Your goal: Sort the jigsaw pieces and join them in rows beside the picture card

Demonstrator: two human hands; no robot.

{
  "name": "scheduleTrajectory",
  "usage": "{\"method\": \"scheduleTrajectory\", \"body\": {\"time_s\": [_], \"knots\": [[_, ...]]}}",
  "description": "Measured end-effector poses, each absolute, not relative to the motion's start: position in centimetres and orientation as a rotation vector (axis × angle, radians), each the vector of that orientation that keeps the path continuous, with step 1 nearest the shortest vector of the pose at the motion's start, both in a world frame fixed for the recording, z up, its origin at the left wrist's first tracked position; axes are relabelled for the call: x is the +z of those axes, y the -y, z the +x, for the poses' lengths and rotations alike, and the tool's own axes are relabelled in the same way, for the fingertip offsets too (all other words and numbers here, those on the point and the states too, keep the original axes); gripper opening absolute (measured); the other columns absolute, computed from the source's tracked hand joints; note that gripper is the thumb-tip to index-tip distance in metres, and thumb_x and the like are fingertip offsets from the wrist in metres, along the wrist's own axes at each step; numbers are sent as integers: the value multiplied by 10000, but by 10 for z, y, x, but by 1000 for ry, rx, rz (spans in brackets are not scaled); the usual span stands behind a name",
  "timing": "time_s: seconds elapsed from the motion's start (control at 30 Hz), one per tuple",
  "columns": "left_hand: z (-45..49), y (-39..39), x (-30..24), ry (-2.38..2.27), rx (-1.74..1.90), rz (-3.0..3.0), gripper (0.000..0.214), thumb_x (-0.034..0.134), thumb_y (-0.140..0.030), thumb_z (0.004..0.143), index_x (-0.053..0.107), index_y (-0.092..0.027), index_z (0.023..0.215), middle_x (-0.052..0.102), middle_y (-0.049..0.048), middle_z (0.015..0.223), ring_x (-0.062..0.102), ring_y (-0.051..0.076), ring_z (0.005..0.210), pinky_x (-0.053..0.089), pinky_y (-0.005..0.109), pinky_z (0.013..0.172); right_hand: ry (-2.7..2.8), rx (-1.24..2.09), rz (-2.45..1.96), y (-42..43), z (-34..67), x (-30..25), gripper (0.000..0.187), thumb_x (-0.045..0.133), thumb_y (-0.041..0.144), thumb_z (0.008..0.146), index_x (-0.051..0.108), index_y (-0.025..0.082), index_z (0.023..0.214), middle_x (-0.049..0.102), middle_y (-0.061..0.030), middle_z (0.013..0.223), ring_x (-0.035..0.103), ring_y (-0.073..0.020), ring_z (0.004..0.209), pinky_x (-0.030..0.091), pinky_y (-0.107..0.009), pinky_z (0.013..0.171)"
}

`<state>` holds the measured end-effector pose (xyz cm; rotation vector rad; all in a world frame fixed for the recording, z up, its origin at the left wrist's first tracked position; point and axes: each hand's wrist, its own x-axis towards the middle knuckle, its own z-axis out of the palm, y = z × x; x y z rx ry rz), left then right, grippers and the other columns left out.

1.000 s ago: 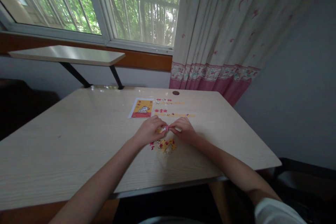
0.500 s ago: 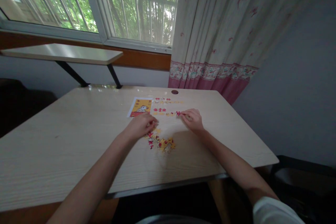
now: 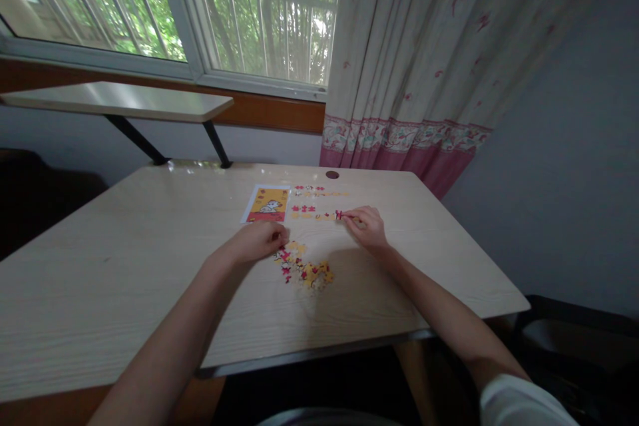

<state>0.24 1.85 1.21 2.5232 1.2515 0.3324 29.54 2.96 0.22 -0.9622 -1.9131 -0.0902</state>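
Jigsaw pc point(image 3: 339, 215) (red) was pinched in R hand point(image 3: 365, 225), right of puppy pic point(image 3: 269, 205); loose pcs point(image 3: 312, 273) lay front-right of pic; L hand point(image 3: 260, 239) curled just in front, couldn't tell if holding.

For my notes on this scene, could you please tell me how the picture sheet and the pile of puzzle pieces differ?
The picture sheet is one flat rectangle, while the pile of puzzle pieces is many small, scattered bits. The picture sheet lies farther from the camera than the pile of puzzle pieces. Both rest on the table and show yellow and red.
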Motion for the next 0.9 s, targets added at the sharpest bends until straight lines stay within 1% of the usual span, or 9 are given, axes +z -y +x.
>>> {"method": "scheduleTrajectory", "body": {"time_s": [0.23,0.3,0.43,0.53,0.63,0.77,0.9], "knots": [[-15,-22,8,-1219,257,2364,169,476,-260,745,606,-153,733,575,-13,602,490,106,528,316,201,477,1882,-28,-1010,-33,297,3,134,588,298,809,683,203,800,683,-33,762,584,-148,726,393,-292,727],[-16,-23,9,-1245,227,2330,169,501,-284,730,601,-148,727,555,-13,582,475,106,523,311,206,477,1883,60,-1060,-42,297,2,140,597,301,792,686,194,800,676,-36,756,572,-142,701,403,-273,692],[-14,-23,8,-1269,226,2314,160,518,-290,719,589,-149,744,546,-9,598,469,111,540,303,212,487,1913,307,-1213,-77,296,0,147,616,294,739,700,183,785,667,-23,711,541,-121,608,397,-224,573],[-10,-21,8,-1266,238,2322,140,511,-264,712,583,-153,758,545,-5,614,474,119,553,299,215,488,1907,381,-1313,-112,293,1,188,616,315,720,707,170,798,673,-28,711,549,-120,614,403,-217,584],[-7,-18,10,-1266,234,2322,132,501,-245,705,578,-152,760,544,-4,623,480,124,556,303,218,491,1926,385,-1468,-145,288,3,221,596,323,733,708,171,849,682,-34,743,573,-123,645,411,-215,603],[-4,-16,13,-1254,226,2331,124,499,-242,702,570,-151,748,551,-2,634,488,126,565,315,219,503,1974,396,-1567,-178,283,2,173,646,306,690,719,180,784,685,-33,728,590,-135,663,415,-216,608],[-3,-15,16,-1254,232,2341,121,510,-227,688,572,-152,759,556,-3,641,492,124,573,312,215,506,2030,406,-1634,-195,282,-3,141,664,296,676,722,203,763,689,-25,735,602,-145,686,425,-222,620]]}}
